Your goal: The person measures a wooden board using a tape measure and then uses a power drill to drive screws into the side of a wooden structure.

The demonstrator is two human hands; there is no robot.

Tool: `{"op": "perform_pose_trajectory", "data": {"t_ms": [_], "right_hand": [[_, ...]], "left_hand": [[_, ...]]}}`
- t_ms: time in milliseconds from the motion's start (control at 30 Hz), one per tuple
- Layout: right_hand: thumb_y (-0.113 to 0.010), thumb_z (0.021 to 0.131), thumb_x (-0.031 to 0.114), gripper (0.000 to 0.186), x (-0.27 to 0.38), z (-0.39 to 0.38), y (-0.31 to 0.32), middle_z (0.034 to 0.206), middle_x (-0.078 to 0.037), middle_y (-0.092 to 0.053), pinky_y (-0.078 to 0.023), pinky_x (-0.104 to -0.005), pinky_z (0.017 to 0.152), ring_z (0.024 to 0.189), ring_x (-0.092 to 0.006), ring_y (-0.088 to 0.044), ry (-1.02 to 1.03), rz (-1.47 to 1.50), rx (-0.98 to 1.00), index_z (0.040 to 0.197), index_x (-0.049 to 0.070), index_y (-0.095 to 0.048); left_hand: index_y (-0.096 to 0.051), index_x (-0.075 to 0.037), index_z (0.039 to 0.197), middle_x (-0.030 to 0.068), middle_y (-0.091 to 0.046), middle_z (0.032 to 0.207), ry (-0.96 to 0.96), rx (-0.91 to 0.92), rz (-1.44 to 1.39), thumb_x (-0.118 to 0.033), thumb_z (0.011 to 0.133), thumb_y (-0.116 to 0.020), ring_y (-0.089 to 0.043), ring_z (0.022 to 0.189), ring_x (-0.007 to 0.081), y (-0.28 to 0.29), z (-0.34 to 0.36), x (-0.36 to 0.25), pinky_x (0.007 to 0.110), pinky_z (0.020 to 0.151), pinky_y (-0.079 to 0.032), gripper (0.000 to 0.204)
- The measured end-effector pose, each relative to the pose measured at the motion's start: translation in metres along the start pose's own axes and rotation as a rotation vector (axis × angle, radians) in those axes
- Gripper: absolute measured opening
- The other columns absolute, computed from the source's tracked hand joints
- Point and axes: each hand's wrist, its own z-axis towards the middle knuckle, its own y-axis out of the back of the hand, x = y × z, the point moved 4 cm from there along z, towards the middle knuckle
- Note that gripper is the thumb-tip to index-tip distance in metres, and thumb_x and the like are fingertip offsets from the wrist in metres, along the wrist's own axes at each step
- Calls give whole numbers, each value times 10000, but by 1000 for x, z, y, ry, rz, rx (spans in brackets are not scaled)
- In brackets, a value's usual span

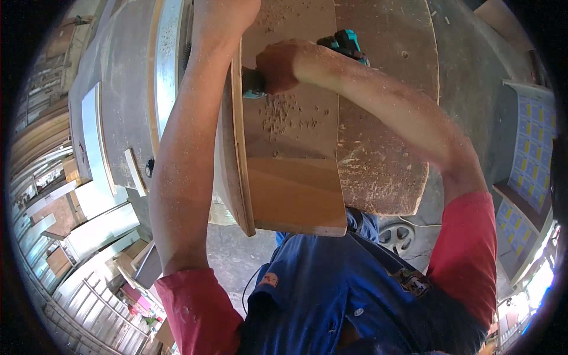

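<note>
My right hand (278, 66) is closed round a teal and black power tool (254, 93). Most of that tool is hidden by the hand and the upright board edge, so its exact kind does not show. The tool is against the inner side of a long wooden panel (241, 171) standing on edge. At the top of the view my left hand (228, 18) is over the far part of this panel, its fingers cut off by the frame. Below my right hand lies a brown board (296, 130) scattered with wood chips.
Beyond my right forearm a second teal and black power tool (346, 42) lies on the worn brown worktable (384, 148). A pale strip of wood (135, 171) rests at the left. Stacked boards line the left side, and a spoked wheel (396, 236) stands below the table.
</note>
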Motion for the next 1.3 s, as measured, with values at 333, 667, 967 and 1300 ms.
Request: {"op": "perform_pose_trajectory", "data": {"t_ms": [333,667,967,1300], "right_hand": [[-691,742,246,269,3,-2,-7,857,-185,-732,-584,-469,762,855,-339,-729,-90,44,-60,895,40,-771],[-683,772,267,308,2,-12,-3,874,-212,-727,-578,-471,758,858,-363,-723,-47,104,-93,905,-2,-755],[-667,793,324,361,0,-22,2,903,-223,-726,-574,-474,790,890,-368,-720,-74,54,-50,914,-5,-752],[-627,837,423,446,0,-31,4,910,-213,-727,-571,-472,807,905,-381,-711,-111,72,-115,920,3,-752]], "left_hand": [[-523,-31,1396,269,-587,1327,-19,19,-33,4,796,-522,-533,1269,421,3,2,-8,434,1066,-435,602],[-545,-35,1375,276,-587,1321,60,-38,-57,-9,817,-518,-536,1260,430,-2,1,0,452,1065,-428,559],[-536,10,1363,273,-583,1326,-36,-124,-95,23,814,-510,-528,1267,428,-8,1,8,451,1082,-421,550],[-531,-8,1385,279,-579,1327,3,-4,-54,17,803,-516,-530,1265,426,4,0,-9,454,1063,-438,583]]}}
